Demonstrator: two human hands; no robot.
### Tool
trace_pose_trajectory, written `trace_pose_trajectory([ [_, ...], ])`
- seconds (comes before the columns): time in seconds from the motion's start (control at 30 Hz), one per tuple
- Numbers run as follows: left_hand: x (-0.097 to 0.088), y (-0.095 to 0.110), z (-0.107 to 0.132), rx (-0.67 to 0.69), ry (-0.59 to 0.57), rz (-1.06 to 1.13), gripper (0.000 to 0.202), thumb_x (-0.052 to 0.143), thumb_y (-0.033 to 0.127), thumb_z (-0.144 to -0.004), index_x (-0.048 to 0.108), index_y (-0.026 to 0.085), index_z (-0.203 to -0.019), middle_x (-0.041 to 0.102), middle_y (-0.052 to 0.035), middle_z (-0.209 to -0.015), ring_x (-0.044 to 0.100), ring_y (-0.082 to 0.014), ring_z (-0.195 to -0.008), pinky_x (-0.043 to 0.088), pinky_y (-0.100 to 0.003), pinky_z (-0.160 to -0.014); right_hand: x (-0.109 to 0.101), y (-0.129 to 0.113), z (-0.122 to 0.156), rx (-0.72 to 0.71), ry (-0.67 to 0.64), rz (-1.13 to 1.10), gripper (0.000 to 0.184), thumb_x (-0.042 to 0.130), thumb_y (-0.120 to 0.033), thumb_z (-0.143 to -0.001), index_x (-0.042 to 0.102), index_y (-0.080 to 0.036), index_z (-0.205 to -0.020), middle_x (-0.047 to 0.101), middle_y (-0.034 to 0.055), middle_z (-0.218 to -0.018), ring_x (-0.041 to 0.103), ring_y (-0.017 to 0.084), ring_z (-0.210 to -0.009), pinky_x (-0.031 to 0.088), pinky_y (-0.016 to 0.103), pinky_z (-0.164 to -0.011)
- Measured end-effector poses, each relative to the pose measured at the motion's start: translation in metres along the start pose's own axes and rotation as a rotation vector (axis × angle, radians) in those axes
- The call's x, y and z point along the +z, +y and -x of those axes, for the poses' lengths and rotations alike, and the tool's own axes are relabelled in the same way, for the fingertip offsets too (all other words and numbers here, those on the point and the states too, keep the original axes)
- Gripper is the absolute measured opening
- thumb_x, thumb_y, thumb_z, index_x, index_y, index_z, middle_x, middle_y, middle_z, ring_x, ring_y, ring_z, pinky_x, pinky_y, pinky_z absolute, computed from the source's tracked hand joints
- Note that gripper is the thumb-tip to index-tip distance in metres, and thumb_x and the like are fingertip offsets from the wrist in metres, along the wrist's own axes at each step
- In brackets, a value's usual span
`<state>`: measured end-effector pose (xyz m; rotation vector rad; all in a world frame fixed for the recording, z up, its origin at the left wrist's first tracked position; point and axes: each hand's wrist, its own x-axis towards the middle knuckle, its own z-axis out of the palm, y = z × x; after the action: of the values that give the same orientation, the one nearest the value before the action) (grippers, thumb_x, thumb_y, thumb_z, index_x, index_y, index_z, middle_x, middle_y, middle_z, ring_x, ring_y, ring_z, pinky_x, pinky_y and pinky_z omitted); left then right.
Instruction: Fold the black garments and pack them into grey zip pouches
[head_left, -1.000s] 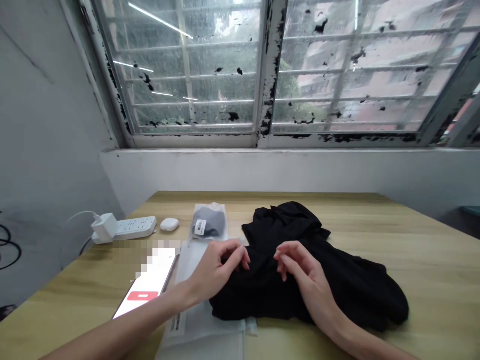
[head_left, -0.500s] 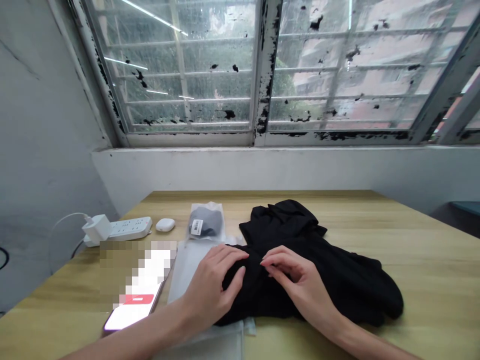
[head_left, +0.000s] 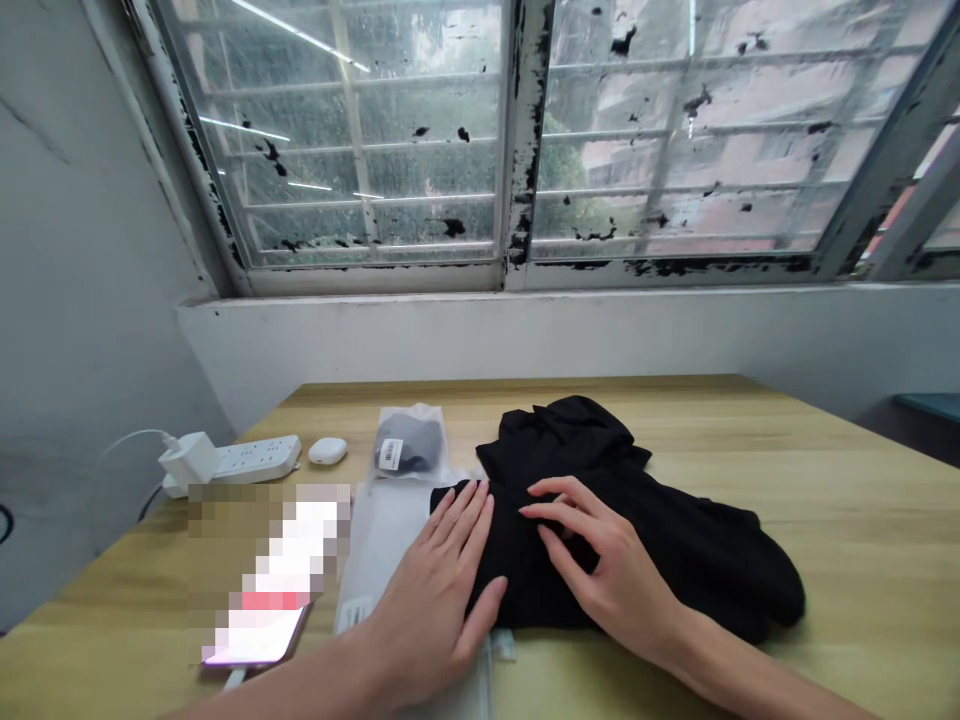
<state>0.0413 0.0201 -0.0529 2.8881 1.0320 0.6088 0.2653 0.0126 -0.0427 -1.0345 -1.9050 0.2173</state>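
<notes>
A crumpled black garment (head_left: 697,550) lies across the middle of the table, its left end over a translucent plastic bag (head_left: 382,545). My left hand (head_left: 450,580) rests flat on the garment's left end, fingers together and stretched out, thumb apart. Over the middle of the cloth is my right hand (head_left: 600,550), its fingers bent and spread apart from the thumb, with nothing visible between them. Whether the right fingertips touch the fabric I cannot tell. The lower part of the plastic bag is hidden behind my left hand and forearm.
Behind the plastic bag lies a small clear packet (head_left: 411,445) with a dark item and a barcode label. To the left are a phone (head_left: 262,630) with a cable, a white earbud case (head_left: 328,451) and a power strip (head_left: 259,458) with a charger. A window stands beyond the table (head_left: 847,500).
My left hand has flattened from a curled pose onto the garment's left end. My right fingers have opened from a near pinch. The view has shifted slightly.
</notes>
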Motion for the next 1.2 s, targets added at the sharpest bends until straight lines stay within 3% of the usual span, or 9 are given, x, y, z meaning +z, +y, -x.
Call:
trace_pose_trajectory([
  [0.1, 0.001, -0.001, 0.001, -0.011, 0.001, -0.002, 0.074, 0.046, 0.030, -0.103, 0.005, 0.016, -0.163, 0.022, -0.0163, -0.168, 0.019, -0.0304, -0.155, 0.031, -0.053, -0.123, -0.004, 0.002, -0.001, -0.129, -0.095, 0.082, 0.033, 0.054, -0.014, -0.091, 0.078, -0.027, -0.109, 0.077, 0.0091, -0.111, 0.073, 0.025, -0.092, 0.061, 0.044, -0.087],
  [0.23, 0.000, -0.002, -0.001, -0.010, -0.021, 0.016, 0.070, 0.046, 0.032, -0.102, 0.013, 0.015, -0.163, 0.028, -0.0173, -0.166, 0.023, -0.0306, -0.154, 0.031, -0.053, -0.123, -0.007, 0.006, -0.004, -0.140, -0.176, 0.068, 0.030, 0.056, -0.013, -0.090, 0.081, -0.027, -0.100, 0.080, 0.0080, -0.094, 0.072, 0.025, -0.082, 0.064, 0.041, -0.074],
  [0.37, 0.000, -0.002, -0.002, -0.022, -0.060, 0.023, 0.064, 0.044, 0.033, -0.103, 0.024, 0.012, -0.160, 0.033, -0.0185, -0.164, 0.026, -0.0306, -0.153, 0.032, -0.052, -0.123, -0.007, 0.006, -0.005, -0.126, -0.203, 0.101, 0.029, 0.057, -0.014, -0.090, 0.083, -0.027, -0.094, 0.082, 0.0074, -0.089, 0.071, 0.026, -0.077, 0.064, 0.041, -0.068],
  [0.6, 0.003, -0.004, -0.002, -0.013, -0.072, 0.027, 0.061, 0.042, 0.036, -0.104, 0.027, 0.013, -0.159, 0.035, -0.0175, -0.162, 0.029, -0.0297, -0.152, 0.030, -0.050, -0.124, -0.012, 0.002, -0.008, -0.156, -0.303, 0.217, 0.030, 0.054, -0.016, -0.093, 0.082, -0.027, -0.093, 0.082, 0.0060, -0.091, 0.070, 0.025, -0.081, 0.064, 0.041, -0.072],
  [0.67, 0.001, -0.004, -0.003, -0.011, -0.076, 0.036, 0.061, 0.042, 0.036, -0.104, 0.028, 0.013, -0.159, 0.035, -0.0174, -0.162, 0.030, -0.0295, -0.152, 0.030, -0.049, -0.124, -0.016, 0.006, -0.011, -0.157, -0.264, 0.213, 0.029, 0.054, -0.018, -0.093, 0.081, -0.027, -0.091, 0.081, 0.0057, -0.092, 0.070, 0.025, -0.081, 0.063, 0.041, -0.073],
  [0.83, -0.007, -0.003, -0.006, -0.042, -0.143, 0.081, 0.060, 0.040, 0.039, -0.104, 0.036, 0.007, -0.155, 0.036, -0.0196, -0.161, 0.032, -0.0307, -0.151, 0.031, -0.051, -0.123, -0.032, 0.027, -0.022, -0.119, -0.026, 0.343, 0.027, 0.056, -0.017, -0.087, 0.077, -0.027, -0.101, 0.079, 0.0067, -0.092, 0.068, 0.029, -0.085, 0.058, 0.047, -0.077],
  [0.93, -0.013, -0.004, -0.008, -0.031, -0.150, 0.126, 0.059, 0.038, 0.043, -0.106, 0.037, 0.010, -0.155, 0.036, -0.0178, -0.161, 0.030, -0.0287, -0.152, 0.031, -0.051, -0.123, -0.045, 0.042, -0.028, -0.048, -0.049, 0.417, 0.022, 0.062, -0.021, -0.080, 0.074, -0.028, -0.096, 0.077, 0.0065, -0.089, 0.066, 0.030, -0.086, 0.055, 0.049, -0.078],
  [1.03, -0.016, -0.007, -0.011, -0.024, -0.136, 0.161, 0.052, 0.035, 0.037, -0.107, 0.041, 0.014, -0.154, 0.041, -0.0144, -0.159, 0.031, -0.0263, -0.152, 0.030, -0.050, -0.123, -0.055, 0.053, -0.033, 0.012, -0.120, 0.396, 0.011, 0.063, -0.025, -0.078, 0.068, -0.027, -0.087, 0.072, 0.0051, -0.083, 0.065, 0.028, -0.079, 0.053, 0.045, -0.072],
  [1.2, -0.019, -0.010, -0.011, -0.099, -0.064, 0.224, 0.046, 0.040, 0.036, -0.104, 0.056, 0.019, -0.144, 0.052, -0.0115, -0.154, 0.044, -0.0281, -0.145, 0.037, -0.052, -0.120, -0.063, 0.059, -0.036, 0.034, -0.182, 0.373, 0.008, 0.065, -0.028, -0.076, 0.057, -0.027, -0.073, 0.065, 0.0040, -0.075, 0.061, 0.025, -0.072, 0.049, 0.039, -0.064],
])
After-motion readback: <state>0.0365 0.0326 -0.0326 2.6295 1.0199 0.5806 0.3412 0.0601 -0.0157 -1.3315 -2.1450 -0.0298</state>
